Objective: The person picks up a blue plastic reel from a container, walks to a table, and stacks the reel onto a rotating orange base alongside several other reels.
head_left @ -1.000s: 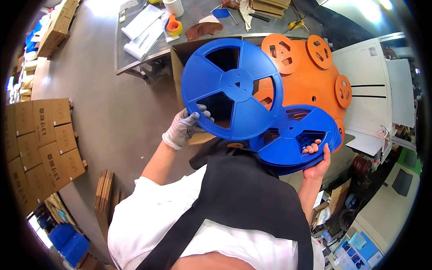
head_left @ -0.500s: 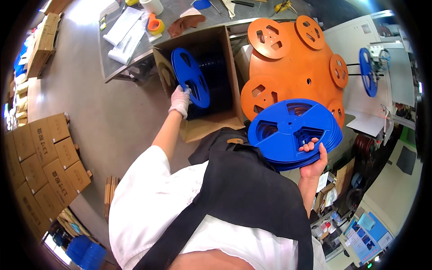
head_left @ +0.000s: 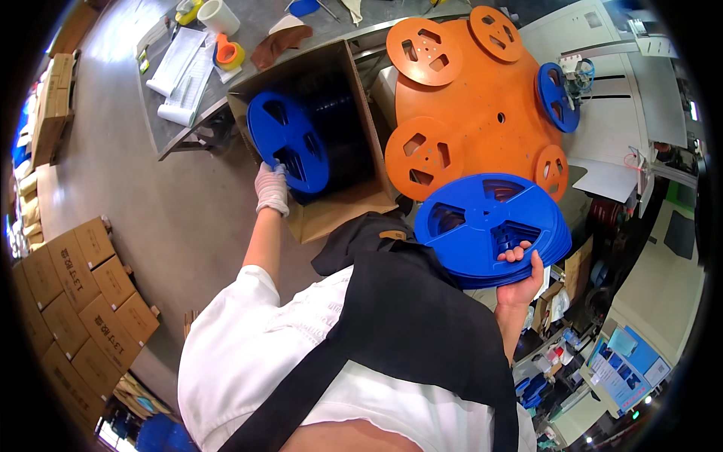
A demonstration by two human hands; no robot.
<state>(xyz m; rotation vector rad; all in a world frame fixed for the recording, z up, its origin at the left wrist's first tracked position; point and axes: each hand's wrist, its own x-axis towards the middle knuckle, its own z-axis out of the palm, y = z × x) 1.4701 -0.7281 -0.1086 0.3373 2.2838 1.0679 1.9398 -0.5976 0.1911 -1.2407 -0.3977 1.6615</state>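
My left hand (head_left: pixel 272 188), in a whitish glove, grips the lower edge of a blue plastic reel (head_left: pixel 263 128). This reel leans at the left side of an open cardboard box (head_left: pixel 339 213), against a row of dark blue reels (head_left: pixel 346 143) packed inside. Bare-skinned, my right hand (head_left: pixel 522 277) holds a stack of blue reels (head_left: pixel 471 242) against the front of my apron, its fingers hooked through a cut-out of the top reel. The stack overlaps the near edge of a large orange turntable (head_left: pixel 471 143).
Orange discs (head_left: pixel 424 51) sit around the turntable. At its right, a machine arm (head_left: pixel 576 79) has another blue reel (head_left: pixel 557 98). Behind the box, a metal table (head_left: pixel 260 22) bears papers, tape rolls and a brown cloth. Stacked cartons (head_left: pixel 90 301) stand at the left.
The reel at my left hand has shifted toward the box's left side and shows more of its face. The machine arm's blue reel has moved left over the turntable's edge. The view has shifted slightly.
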